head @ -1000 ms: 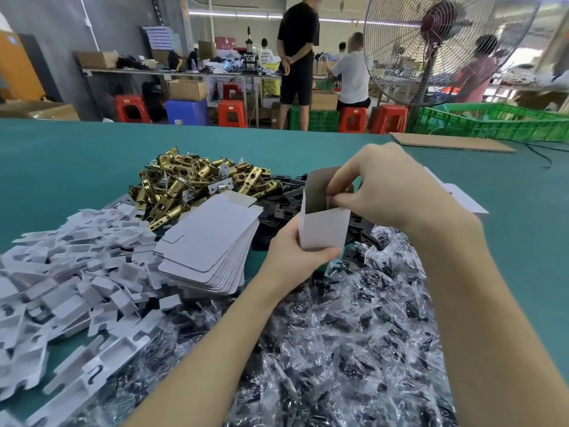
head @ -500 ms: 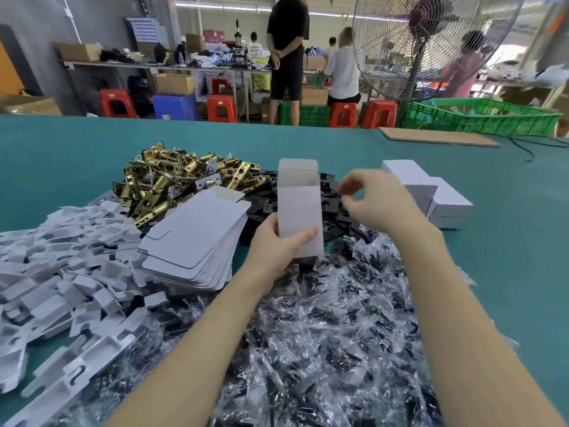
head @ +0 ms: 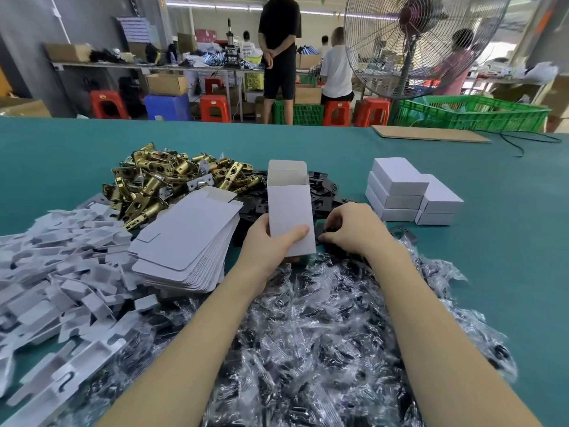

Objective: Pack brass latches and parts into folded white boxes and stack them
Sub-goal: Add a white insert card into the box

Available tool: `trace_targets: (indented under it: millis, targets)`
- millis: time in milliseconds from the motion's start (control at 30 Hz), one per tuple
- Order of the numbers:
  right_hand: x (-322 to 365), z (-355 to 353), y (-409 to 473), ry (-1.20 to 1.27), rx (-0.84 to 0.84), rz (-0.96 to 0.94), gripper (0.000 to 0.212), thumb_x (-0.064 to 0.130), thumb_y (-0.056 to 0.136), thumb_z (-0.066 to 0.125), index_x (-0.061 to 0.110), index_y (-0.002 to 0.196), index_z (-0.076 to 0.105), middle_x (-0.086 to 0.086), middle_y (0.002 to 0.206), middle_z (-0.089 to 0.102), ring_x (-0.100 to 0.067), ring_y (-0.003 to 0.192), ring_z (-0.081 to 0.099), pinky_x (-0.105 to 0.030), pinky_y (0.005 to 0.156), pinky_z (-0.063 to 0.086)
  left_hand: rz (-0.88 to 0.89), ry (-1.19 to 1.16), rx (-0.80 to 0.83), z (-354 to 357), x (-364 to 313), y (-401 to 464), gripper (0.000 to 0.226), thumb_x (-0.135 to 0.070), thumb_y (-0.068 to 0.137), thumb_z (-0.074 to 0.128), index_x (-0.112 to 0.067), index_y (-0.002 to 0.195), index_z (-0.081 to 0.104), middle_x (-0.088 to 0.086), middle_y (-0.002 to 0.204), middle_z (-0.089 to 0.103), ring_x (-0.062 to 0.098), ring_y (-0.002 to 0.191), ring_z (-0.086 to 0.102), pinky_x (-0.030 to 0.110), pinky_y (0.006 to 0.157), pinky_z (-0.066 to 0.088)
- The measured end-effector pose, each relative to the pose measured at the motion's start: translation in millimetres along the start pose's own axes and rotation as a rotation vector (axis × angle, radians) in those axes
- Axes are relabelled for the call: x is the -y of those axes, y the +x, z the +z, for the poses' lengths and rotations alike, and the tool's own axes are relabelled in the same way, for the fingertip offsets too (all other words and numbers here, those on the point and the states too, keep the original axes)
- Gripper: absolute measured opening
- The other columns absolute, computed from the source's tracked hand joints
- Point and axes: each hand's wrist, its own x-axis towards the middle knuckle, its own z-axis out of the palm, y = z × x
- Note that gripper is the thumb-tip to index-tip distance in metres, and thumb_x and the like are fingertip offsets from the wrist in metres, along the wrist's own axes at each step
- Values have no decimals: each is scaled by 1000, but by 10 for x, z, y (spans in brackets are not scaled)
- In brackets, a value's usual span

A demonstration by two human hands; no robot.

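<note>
Left hand point(head: 267, 245) has one folded white box point(head: 291, 211) gripped upright, thumb across the front face near the bottom and fingers wrapped behind, top flap standing open so you can see inside. Right hand point(head: 354, 229) is just beside the box, fingers curled down into the black plates point(head: 323, 192), pinching at something dark, though I can't tell exactly what it's got or if it's really lifted anything. Both hands sit about mid-table on the green table point(head: 77, 155). Behind the box there's one pile of brass latches point(head: 172, 180), too tangled to count, spreading toward the far left of the table. Just left of the holding hand is one stack of flat unfolded box blanks point(head: 187, 238), lots of sheets, edges fanned out. Along the left edge is a big heap of white card inserts point(head: 52, 266), way too many to count. The near edge, under both forearms, is covered in small clear plastic bags point(head: 308, 334) with dark parts in them. To the right of the hands, toward the far right side, the finished boxes point(head: 409, 192) are stacked: I count five, three in one column and two in the one touching it.
</note>
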Motion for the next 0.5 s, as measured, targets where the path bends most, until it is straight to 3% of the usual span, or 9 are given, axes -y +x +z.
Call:
trace_targets:
  millis: [133,233,300,400,500]
  targets:
    - [13,-56,9,-32,80,-22,14,25,85,77,21,100,77,2,97,67,-18,90,60,-28,84,50,0,11,6,1,-6,-8,48,-23,85,81,-17,126,59,-4,113,68,10,97,66,18,63,56]
    - [36,-86,6,-55,103,-17,7,27,85,77,28,89,72,5,92,65,-18,89,61,-31,83,53,-6,19,6,3,-8,-7,48,-24,84,82,-18,126,59,-3,114,68,11,99,67,27,76,59]
    - [31,-98,0,-63,97,-14,14,32,83,79,33,80,66,8,90,63,-17,89,61,-31,78,51,-3,23,5,2,-6,0,47,-24,84,82,-19,125,60,-5,113,68,9,98,66,24,74,58]
    - [-9,-97,-6,30,12,-19,22,32,80,81,32,82,59,14,85,61,-17,92,63,-32,79,51,2,20,6,4,1,1,46,-24,84,82,-19,124,60,-6,110,68,7,95,66,19,65,57]
    - [-48,-153,1,231,-114,-23,21,24,84,78,30,94,62,6,79,65,-18,82,64,-30,74,52,-8,22,4,8,7,4,46,-24,84,82,-20,124,60,-6,111,68,7,96,66,30,78,61]
